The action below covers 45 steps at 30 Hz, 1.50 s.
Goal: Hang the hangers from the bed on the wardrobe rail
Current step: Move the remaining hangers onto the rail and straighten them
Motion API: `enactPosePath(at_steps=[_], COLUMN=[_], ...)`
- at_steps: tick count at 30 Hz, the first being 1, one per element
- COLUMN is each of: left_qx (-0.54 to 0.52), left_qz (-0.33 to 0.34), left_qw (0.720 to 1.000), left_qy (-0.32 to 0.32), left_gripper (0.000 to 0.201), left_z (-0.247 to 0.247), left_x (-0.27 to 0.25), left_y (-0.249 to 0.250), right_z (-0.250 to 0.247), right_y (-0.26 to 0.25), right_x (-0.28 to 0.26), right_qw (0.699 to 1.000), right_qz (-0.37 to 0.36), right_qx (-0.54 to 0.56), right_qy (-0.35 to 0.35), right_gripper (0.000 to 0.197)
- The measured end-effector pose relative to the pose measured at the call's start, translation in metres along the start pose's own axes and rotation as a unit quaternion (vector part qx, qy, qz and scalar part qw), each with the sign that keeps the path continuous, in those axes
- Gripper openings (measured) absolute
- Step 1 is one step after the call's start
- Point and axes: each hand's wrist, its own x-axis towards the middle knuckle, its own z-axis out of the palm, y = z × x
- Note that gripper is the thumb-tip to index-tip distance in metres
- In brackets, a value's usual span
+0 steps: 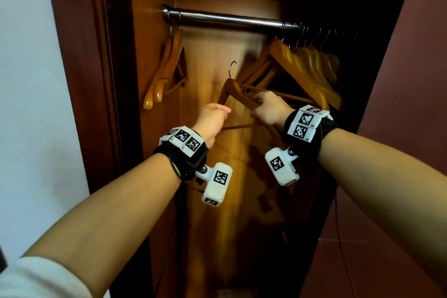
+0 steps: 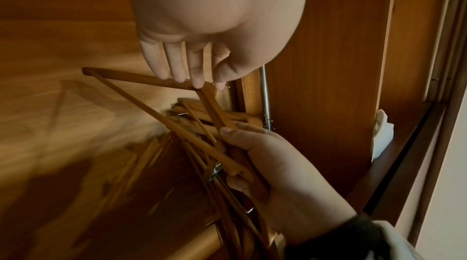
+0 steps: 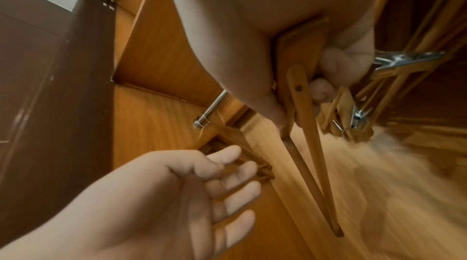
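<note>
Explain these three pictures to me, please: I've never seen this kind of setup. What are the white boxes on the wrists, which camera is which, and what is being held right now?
There is no machine here, only a person's two bare hands. The white boxes are cameras strapped to the wrists. The big picture comes from a head-worn camera looking into a wardrobe; the other two look along each hand.

The right hand grips one arm of a wooden hanger, its hook still below the metal rail. The wrist views suggest it holds more than one hanger. The left hand has relaxed, fairly straight fingers touching the hanger's other arm. More hangers already hang at the left end and bunched at the right.
</note>
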Motion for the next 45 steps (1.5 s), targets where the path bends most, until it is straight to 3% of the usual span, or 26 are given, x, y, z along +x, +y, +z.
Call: enactPosePath(at_steps=[3,8,14,22,25,29,31,35,38,41,45], left_qx=[0.012,0.036,0.083,0.092,0.089,0.078,0.079,0.064,0.044,0.022,-0.058], left_qz=[-0.014,-0.045,-0.074,-0.130,-0.133,-0.119,-0.120,-0.143,-0.145,-0.118,-0.084], left_qw=[1.000,0.997,0.990,0.981,0.978,0.977,0.975,0.969,0.967,0.975,0.983], left_qy=[0.011,0.055,0.083,0.112,0.133,0.160,0.171,0.190,0.206,0.185,0.155], left_gripper=[0.030,0.025,0.049,0.075,0.063,0.027,0.024,0.034,0.041,0.026,0.030], left_z=[0.007,0.017,0.027,0.021,0.015,0.007,0.002,-0.013,-0.025,-0.034,-0.043], left_x=[-0.009,-0.020,-0.044,-0.073,-0.078,-0.088,-0.092,-0.104,-0.110,-0.120,-0.131], left_y=[-0.010,-0.033,-0.056,-0.077,-0.080,-0.080,-0.082,-0.086,-0.089,-0.080,-0.057], right_z=[-0.005,-0.025,-0.045,-0.068,-0.073,-0.080,-0.083,-0.083,-0.083,-0.084,-0.076], right_y=[0.011,0.029,0.042,0.056,0.060,0.063,0.063,0.057,0.051,0.043,0.034], right_x=[-0.014,-0.045,-0.082,-0.116,-0.123,-0.130,-0.131,-0.129,-0.121,-0.114,-0.098], right_qw=[1.000,0.997,0.988,0.969,0.963,0.951,0.948,0.953,0.965,0.971,0.953], right_qz=[-0.001,-0.012,-0.037,-0.094,-0.114,-0.149,-0.165,-0.204,-0.226,-0.222,-0.261], right_qx=[0.002,0.007,0.038,0.053,0.053,0.054,0.049,0.015,-0.057,-0.091,-0.111], right_qy=[-0.013,-0.073,-0.147,-0.222,-0.240,-0.264,-0.268,-0.225,-0.117,-0.007,0.109], right_gripper=[0.051,0.047,0.039,0.044,0.042,0.042,0.042,0.039,0.039,0.037,0.036])
